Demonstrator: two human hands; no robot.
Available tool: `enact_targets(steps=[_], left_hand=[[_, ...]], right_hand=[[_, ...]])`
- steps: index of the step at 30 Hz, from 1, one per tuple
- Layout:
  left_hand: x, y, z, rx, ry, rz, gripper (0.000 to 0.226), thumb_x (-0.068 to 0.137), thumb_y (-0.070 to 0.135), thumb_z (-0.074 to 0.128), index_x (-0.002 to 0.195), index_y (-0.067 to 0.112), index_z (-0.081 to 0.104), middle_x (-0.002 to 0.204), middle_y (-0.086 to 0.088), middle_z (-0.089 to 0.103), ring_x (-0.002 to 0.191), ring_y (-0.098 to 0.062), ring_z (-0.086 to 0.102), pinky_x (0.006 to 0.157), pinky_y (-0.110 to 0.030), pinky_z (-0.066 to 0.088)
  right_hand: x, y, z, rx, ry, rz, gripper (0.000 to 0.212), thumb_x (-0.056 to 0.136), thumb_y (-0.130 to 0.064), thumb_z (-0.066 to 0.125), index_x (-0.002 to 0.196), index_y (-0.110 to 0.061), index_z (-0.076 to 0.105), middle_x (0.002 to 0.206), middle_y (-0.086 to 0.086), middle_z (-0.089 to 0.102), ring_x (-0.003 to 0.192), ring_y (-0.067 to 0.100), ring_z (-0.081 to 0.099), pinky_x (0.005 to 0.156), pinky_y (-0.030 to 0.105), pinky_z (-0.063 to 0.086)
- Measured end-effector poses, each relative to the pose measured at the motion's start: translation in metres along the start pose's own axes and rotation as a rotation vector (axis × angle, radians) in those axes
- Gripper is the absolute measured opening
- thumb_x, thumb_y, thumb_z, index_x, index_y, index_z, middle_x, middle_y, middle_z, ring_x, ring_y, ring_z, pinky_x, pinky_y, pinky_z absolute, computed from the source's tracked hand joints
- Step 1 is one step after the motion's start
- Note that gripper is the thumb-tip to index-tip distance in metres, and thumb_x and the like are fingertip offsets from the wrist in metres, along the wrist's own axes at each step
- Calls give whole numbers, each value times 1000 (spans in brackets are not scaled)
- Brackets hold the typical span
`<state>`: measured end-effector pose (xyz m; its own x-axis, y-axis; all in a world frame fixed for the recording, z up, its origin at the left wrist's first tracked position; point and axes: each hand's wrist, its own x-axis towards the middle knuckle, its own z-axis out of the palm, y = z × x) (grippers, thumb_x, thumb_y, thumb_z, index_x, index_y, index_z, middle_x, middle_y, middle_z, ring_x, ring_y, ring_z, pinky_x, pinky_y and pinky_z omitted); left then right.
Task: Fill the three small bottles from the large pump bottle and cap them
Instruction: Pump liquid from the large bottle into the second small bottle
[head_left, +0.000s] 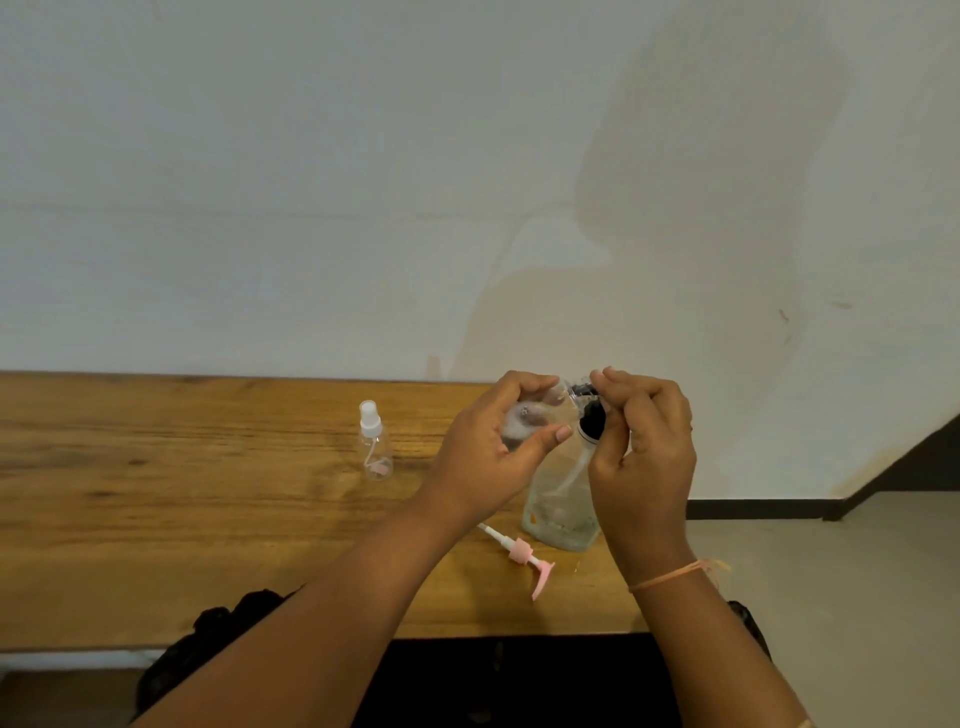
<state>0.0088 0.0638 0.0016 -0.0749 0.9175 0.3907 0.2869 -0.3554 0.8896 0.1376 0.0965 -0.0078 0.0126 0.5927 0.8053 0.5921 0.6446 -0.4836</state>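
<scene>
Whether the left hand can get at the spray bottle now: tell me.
Probably yes: the spray bottle stands alone on the table left of the left hand, nothing between them. But that hand grips a small bottle, which it would have to put down first.

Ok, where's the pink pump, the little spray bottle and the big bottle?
pink pump (521, 552): head view, its pink collar.
little spray bottle (376, 449): head view, its clear body.
big bottle (558, 514): head view, its lower body.

Obstacles — spray bottle (375, 441) (left), pink pump (521, 552)

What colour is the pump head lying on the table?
The pump head is pink, best seen in the head view.
</scene>
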Motion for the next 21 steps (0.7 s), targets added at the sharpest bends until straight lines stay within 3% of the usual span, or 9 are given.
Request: enact_targets(steps=[5,10,14,18,21], left_hand=[[-1,-3,3,4,0,-10,34,85,18,67,111,33,51,108,17,62,102,6,59,78,-7,46],[-2,3,-1,35,13,46,39,82,18,70,111,35,51,106,23,60,97,9,60,75,-6,46],[-1,2,-8,91,-11,61,46,83,23,69,119,44,49,107,27,60,99,6,59,76,-9,50],[0,-1,-8,97,-32,49,49,83,23,70,118,50,49,108,25,60,106,4,57,80,-9,48],[1,-4,-8,100,-32,52,48,83,23,70,120,48,50,109,24,60,104,4,59,81,-10,48]], right_hand=[[0,6,1,15,-15,-17,27,83,8,51,103,0,66,98,14,58,96,22,55,81,25,46],[4,-5,-4,42,4,15,28,82,8,49,102,-1,67,100,5,55,98,21,55,88,9,42],[5,-7,-6,2,-25,-3,26,83,4,51,102,-1,68,98,10,60,97,18,53,87,3,38],[0,1,-3,-14,-19,-12,26,82,10,53,103,0,66,98,14,59,97,19,52,85,10,40],[-1,5,-3,-20,-36,-22,26,82,9,53,102,0,66,98,14,60,96,19,53,86,7,40]])
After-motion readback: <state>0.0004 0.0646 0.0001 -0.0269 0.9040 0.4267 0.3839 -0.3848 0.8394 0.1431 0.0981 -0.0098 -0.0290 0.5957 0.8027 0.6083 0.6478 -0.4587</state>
